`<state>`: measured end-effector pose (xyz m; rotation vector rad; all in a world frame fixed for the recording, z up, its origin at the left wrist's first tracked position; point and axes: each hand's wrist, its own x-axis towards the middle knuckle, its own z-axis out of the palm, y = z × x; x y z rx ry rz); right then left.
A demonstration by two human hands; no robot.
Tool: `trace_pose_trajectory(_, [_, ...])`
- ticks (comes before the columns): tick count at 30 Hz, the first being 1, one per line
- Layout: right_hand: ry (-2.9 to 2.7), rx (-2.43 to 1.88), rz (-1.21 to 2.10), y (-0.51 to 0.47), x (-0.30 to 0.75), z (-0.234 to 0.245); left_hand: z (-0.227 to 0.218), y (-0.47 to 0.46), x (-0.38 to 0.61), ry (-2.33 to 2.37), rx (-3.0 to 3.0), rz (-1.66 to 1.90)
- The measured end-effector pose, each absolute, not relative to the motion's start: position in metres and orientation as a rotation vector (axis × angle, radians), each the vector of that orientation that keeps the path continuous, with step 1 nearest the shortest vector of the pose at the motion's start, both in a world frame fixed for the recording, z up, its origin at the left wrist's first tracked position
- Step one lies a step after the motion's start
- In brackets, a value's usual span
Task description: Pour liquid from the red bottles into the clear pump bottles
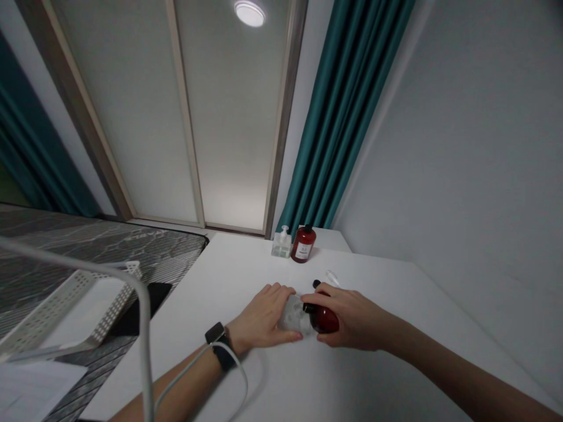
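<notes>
Your left hand (pixel 260 313) and right hand (pixel 356 313) meet mid-counter (pixel 272 387), close to the front, with the held things touching between them. Left grip: curled fingers over a clear, lumpy plastic piece (pixel 292 313), exact kind hard to tell, and it's partly hidden by both hands. Right grip: wrapped over a glossy dark red bottle (pixel 324 320) lying on its side, its black pump top (pixel 315 285) poking out past your fingers; most of the bottle is covered, so no label reading. Just past your right hand lies a small clear tube (pixel 333 278). Further back, near the wall, a clear pump bottle (pixel 281 243) and a red pump bottle (pixel 303 245) with a white label stand upright side by side. Smartwatch (pixel 215 334) on your left wrist, white cable (pixel 231 366) beside that arm. Off the counter's left edge, a white perforated tray (pixel 101 299) sits on a grey marbled surface (pixel 101 246).
</notes>
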<state>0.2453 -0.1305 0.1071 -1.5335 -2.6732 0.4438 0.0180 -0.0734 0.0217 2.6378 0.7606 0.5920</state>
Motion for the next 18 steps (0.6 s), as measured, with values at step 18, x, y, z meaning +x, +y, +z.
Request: trace_pose_trajectory(18, [-2.705,-1.541,0.414,-0.131,0.245,0.117,0.016,-0.074,0.022,0.830,2.555,0.566])
